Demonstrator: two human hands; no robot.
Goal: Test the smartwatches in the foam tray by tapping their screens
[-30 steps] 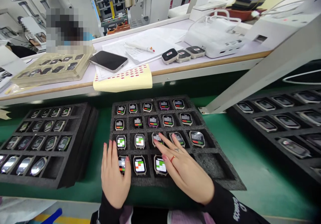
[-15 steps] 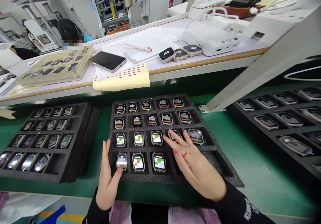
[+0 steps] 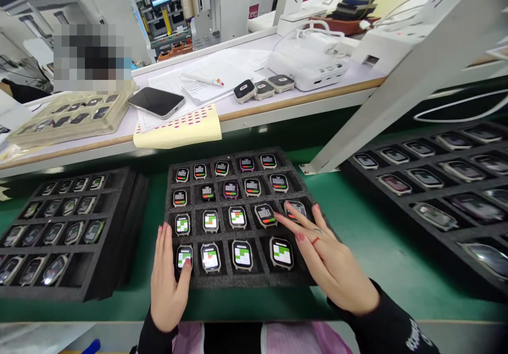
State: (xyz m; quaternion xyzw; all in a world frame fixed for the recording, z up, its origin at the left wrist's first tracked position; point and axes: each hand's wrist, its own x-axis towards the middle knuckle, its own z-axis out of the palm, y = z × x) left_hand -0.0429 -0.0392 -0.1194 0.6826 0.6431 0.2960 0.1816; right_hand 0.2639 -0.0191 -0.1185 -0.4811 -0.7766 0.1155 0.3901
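Observation:
In front of me lies a dark foam tray (image 3: pixel 257 280) with rows of strapless smartwatches, their screens lit. My left hand (image 3: pixel 169 285) is open at the tray's front left corner, thumb on the screen of the bottom-left smartwatch (image 3: pixel 183 255). My right hand (image 3: pixel 337 266) is open, its fingers spread over the right end of the third row. Its fingertips partly cover a smartwatch (image 3: pixel 292 208) there; whether they press it I cannot tell. Bottom-row screens, such as one smartwatch (image 3: pixel 281 252), show white and green blocks; upper rows show text with red-green bars.
Stacked foam trays with watches stand left (image 3: pixel 89 282) and right (image 3: pixel 391 221). A shelf behind carries a phone (image 3: pixel 156 102), papers, a pen (image 3: pixel 204 78), three dark-faced watches (image 3: pixel 263 88), a white charger box (image 3: pixel 309 68) and a clear case (image 3: pixel 71 113). A slanted white post (image 3: pixel 369 100) rises right.
My right hand has shifted right, uncovering the third row's fourth watch and a bottom-row watch. The bottom-left watch under my left thumb has switched from text to white-green blocks. The view has turned slightly.

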